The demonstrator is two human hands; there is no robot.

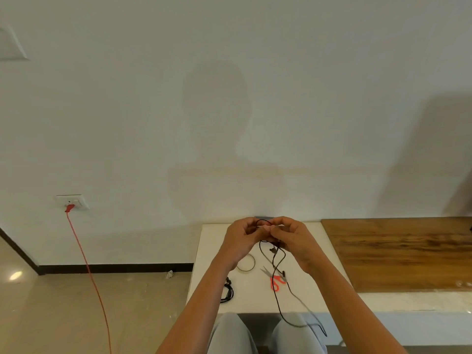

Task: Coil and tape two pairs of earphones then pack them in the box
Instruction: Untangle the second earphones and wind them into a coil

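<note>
Both hands are raised above the white table (301, 297), close together. My left hand (240, 241) and my right hand (291, 238) each pinch a black earphone cable (277, 282) between them, with a small loop showing at the top. The rest of that cable hangs down past the table's front edge to my lap. A second black pair of earphones (227, 293) lies bunched near the table's left edge. A roll of clear tape (246, 263) lies flat under my left wrist. Red-handled scissors (274, 278) lie beside it. A grey object (264, 217), mostly hidden, shows behind my hands.
A wooden board (398, 254) covers the surface to the right of the white table. A red cord (86, 272) hangs from a wall socket (72, 201) on the left and runs down over the floor. My knees are below the table's front edge.
</note>
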